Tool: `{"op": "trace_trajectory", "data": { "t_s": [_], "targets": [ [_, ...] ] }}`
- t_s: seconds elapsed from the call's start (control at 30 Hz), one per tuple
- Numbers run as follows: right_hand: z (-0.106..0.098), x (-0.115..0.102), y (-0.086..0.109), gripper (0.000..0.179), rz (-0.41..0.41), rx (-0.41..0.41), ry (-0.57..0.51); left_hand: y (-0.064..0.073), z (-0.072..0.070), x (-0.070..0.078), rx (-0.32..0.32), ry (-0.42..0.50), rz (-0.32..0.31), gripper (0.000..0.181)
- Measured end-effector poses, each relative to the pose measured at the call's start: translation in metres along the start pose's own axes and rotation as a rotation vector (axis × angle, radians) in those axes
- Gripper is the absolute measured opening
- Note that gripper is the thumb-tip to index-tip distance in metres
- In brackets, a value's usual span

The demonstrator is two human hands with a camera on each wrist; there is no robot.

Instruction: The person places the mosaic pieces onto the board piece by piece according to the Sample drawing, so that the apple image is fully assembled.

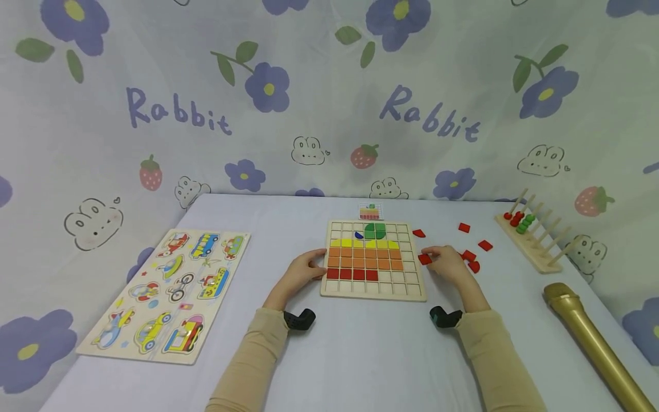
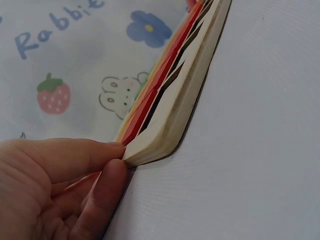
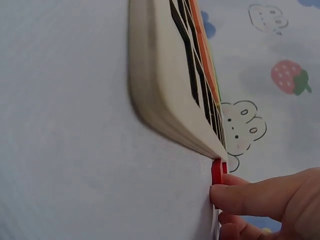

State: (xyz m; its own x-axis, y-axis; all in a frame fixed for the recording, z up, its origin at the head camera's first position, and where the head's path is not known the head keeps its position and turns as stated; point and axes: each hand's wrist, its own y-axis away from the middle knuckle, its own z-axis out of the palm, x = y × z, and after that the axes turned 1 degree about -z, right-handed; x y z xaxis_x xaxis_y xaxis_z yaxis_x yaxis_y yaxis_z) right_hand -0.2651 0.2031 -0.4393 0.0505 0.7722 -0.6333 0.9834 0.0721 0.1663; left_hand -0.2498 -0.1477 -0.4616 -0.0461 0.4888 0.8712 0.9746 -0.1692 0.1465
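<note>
A wooden grid board (image 1: pixel 392 289) lies in the middle of the table, with rows of red, orange and yellow tiles and a green round shape near the top. My left hand (image 1: pixel 300 273) holds the board's left edge; the left wrist view has its thumb and finger at the corner of the board (image 2: pixel 182 107). To the right of the board, my right hand (image 1: pixel 450 266) pinches a red square tile (image 1: pixel 424 260). In the right wrist view this red tile (image 3: pixel 216 171) is between thumb and fingers, close by the board's corner (image 3: pixel 165 100).
Several loose red pieces (image 1: pixel 485 245) lie right of the board. A small picture card (image 1: pixel 370 211) sits behind it. On the left is a vehicle puzzle board (image 1: pixel 162 297); on the right, a bead-peg rack (image 1: pixel 535 246) and a gold microphone (image 1: pixel 592 337).
</note>
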Motion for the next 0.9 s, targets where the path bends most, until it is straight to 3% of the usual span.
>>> {"op": "trace_trajectory", "data": {
  "t_s": [0.2,0.37,0.5,0.9],
  "targets": [
    [-0.002,0.002,0.000,0.034,-0.024,0.047,0.049,-0.001,0.001,-0.001,-0.002,0.040,-0.011,0.056],
    [-0.003,-0.001,0.003,0.037,-0.006,0.073,-0.015,-0.001,0.001,-0.002,-0.006,0.034,-0.013,0.056],
    [0.000,-0.008,0.007,0.040,-0.037,0.073,-0.074,-0.001,0.001,-0.002,-0.007,0.021,-0.017,0.056],
    [0.032,-0.039,0.012,0.036,-0.179,-0.121,-0.035,-0.003,0.002,-0.005,-0.006,0.031,-0.021,0.056]
  ]
}}
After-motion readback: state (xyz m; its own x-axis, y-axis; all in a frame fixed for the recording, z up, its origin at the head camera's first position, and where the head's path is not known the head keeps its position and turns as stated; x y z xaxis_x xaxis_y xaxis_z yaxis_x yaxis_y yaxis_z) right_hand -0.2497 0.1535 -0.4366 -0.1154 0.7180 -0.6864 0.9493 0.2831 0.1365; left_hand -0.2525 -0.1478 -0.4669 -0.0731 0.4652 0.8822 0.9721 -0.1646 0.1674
